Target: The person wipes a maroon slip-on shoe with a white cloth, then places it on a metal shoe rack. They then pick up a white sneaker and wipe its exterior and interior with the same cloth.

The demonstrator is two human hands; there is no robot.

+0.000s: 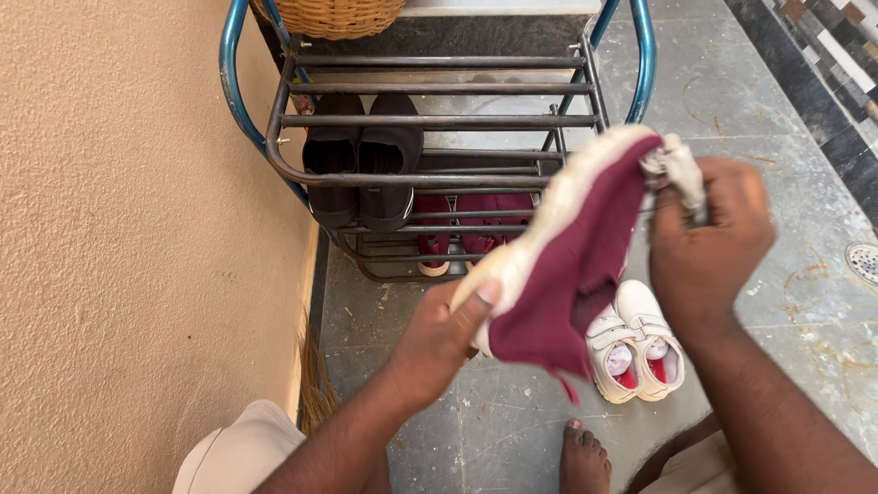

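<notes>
Left hand (439, 334): closed on the heel end of a maroon shoe (572, 265), thumb pressed flat over the pale sole edge, fingers wrapped out of sight behind. Right hand (709, 233): closed in a fist around a crumpled off-white cloth (677, 169), which touches the shoe at its toe end.

Shoe is held in the air between both hands, tilted, toe up and to the right, sole turned up-left, in front of the rack and above the floor.

Handling, judged: upper looks like soft fabric that folds and hangs loose, a flap drooping at the bottom. Sole looks stiffer, probably rubber, with a worn, dusty surface. Likely light. Best purchase is on the sole rim at heel and toe; the upper would collapse under a pinch. Not fragile. Cloth: limp, bunches easily.

Surroundings: metal shoe rack (430, 119) with blue side tubes against a textured tan wall (137, 229); dark shoes (361, 160) on a middle shelf, maroon footwear lower. White strap shoes (636, 343) on the grey stone floor (512, 421), just below the held shoe. Wicker basket (334, 14) on top. A bare foot (583, 457) at bottom edge.
</notes>
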